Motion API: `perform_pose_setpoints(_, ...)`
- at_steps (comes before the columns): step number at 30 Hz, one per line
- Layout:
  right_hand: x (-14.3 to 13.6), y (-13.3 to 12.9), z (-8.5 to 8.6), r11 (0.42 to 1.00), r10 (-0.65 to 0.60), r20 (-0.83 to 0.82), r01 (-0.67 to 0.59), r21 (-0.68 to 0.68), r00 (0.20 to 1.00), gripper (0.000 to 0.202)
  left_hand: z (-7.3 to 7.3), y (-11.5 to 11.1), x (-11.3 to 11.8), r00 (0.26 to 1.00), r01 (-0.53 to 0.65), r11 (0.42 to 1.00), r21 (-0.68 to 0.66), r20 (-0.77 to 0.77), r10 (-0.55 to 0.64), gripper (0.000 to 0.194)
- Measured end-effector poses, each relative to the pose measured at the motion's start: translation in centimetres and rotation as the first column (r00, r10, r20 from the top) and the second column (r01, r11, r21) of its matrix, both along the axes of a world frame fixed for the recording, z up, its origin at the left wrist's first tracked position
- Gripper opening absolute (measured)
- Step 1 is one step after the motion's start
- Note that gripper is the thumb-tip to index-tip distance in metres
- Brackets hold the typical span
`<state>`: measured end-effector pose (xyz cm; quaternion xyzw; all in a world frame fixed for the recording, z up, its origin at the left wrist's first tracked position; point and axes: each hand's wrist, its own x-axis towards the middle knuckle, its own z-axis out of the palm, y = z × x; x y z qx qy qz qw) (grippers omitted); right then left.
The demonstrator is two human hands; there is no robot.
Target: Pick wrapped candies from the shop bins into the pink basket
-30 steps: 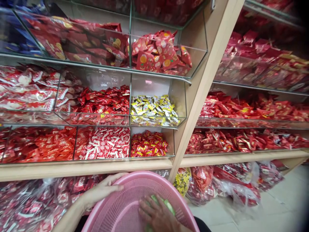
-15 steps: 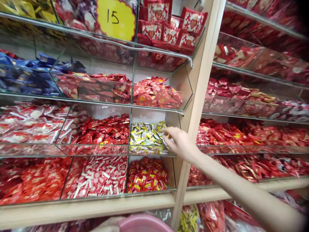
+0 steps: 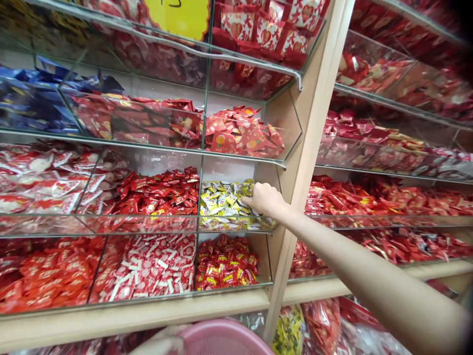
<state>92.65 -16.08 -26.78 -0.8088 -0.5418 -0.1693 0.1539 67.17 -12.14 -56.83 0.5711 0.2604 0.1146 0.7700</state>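
Note:
My right hand [image 3: 265, 198] reaches over the low glass front of a compartment of small yellow-and-white wrapped candies [image 3: 221, 202]. Its fingers curl in at the right side of that pile, with the thumb side pointing left. What lies inside the fingers, if anything, is hidden. At the bottom edge, my left hand [image 3: 168, 342] grips the left rim of a pink plastic basket [image 3: 225, 328], and most of its fingers are out of sight. Only the basket's upper part shows.
Red-wrapped candies [image 3: 227, 266] fill the compartment below, and more red ones [image 3: 162, 195] lie to the left. Glass dividers and lips separate the bins. A wooden upright [image 3: 314, 113] stands just right of the hand. Bagged sweets [image 3: 290, 330] sit under the shelf.
My right hand has gone a little deeper into the yellow candies, and its outstretched fingers have curled in. The basket shows slightly more, and the view has tilted down a little.

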Motion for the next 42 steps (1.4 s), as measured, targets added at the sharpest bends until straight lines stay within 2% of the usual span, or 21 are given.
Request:
perform_pose_setpoints(6, 1.1, 1.0, -0.1, 1.000, -0.003, -0.070, 0.002, -0.018, 0.998, 0.043, -0.2, 0.4, 0.0, 0.999, 0.018, 0.999, -0.041, -0.034, -0.019, 0.053)
perform_pose_setpoints(11, 1.4, 0.6, 0.4, 0.998, 0.024, -0.119, -0.018, 0.058, 0.993, 0.041, -0.7, 0.6, 0.1, 0.994, -0.084, 0.993, -0.081, -0.075, 0.078, 0.050)
perform_pose_setpoints(16, 1.0, -3.2, 1.0, 0.983, 0.123, -0.077, -0.110, 0.146, 0.989, 0.034, 0.1, -0.1, 0.2, 0.991, -0.066, 0.994, -0.091, -0.120, 0.055, 0.048)
perform_pose_setpoints(19, 0.2, -6.7, 0.2, 0.946, 0.235, -0.027, -0.223, 0.234, 0.972, 0.034, 0.6, -0.2, 0.2, 0.989, -0.064, 0.992, -0.111, -0.137, 0.048, 0.048)
perform_pose_setpoints(21, -0.6, -9.2, -2.0, 0.904, 0.372, -0.047, -0.350, 0.245, 0.927, 0.035, 0.7, -0.2, 0.2, 0.987, -0.056, 0.990, -0.129, -0.156, 0.035, 0.045)
perform_pose_setpoints(23, -1.5, -11.2, -5.9, 0.851, 0.515, -0.129, -0.489, 0.190, 0.847, 0.034, 0.8, -0.2, 0.3, 0.992, -0.029, 0.990, -0.140, -0.126, 0.011, 0.046)
perform_pose_setpoints(26, -2.7, -12.5, -14.5, 0.743, 0.650, -0.247, -0.669, 0.007, 0.719, 0.029, 1.0, -0.3, 0.4, 0.994, 0.013, 0.989, -0.150, -0.107, -0.029, 0.048)
perform_pose_setpoints(29, -3.6, -11.7, -23.1, 0.654, 0.668, -0.248, -0.713, -0.253, 0.702, 0.024, 1.1, -0.3, 0.7, 0.992, 0.020, 0.988, -0.156, -0.118, -0.039, 0.052)
perform_pose_setpoints(31, -4.3, -10.6, -27.4, 0.599, 0.679, -0.227, -0.706, -0.378, 0.698, 0.025, 0.9, -0.3, 0.8, 0.991, 0.011, 0.988, -0.155, -0.129, -0.031, 0.052)
perform_pose_setpoints(32, -4.7, -10.0, -29.0, 0.574, 0.691, -0.214, -0.704, -0.418, 0.690, 0.025, 0.8, -0.3, 0.9, 0.991, 0.006, 0.989, -0.149, -0.135, -0.026, 0.051)
perform_pose_setpoints(34, -5.6, -9.0, -31.2, 0.540, 0.719, -0.185, -0.706, -0.457, 0.670, 0.024, 0.6, -0.2, 1.0, 0.990, 0.006, 0.990, -0.140, -0.141, -0.026, 0.051)
perform_pose_setpoints(36, -6.3, -8.4, -32.3, 0.537, 0.731, -0.149, -0.697, -0.475, 0.666, 0.025, 0.3, -0.1, 1.0, 0.989, 0.005, 0.990, -0.142, -0.146, -0.026, 0.052)
perform_pose_setpoints(40, -6.1, -8.5, -32.6, 0.592, 0.679, -0.142, -0.651, -0.475, 0.720, 0.039, 0.3, -0.1, 0.7, 0.988, -0.020, 0.990, -0.137, -0.156, -0.001, 0.054)
perform_pose_setpoints(42, -5.3, -9.4, -32.5, 0.606, 0.668, -0.176, -0.665, -0.436, 0.723, 0.037, 0.6, -0.2, 0.6, 0.988, -0.014, 0.992, -0.124, -0.155, -0.005, 0.053)
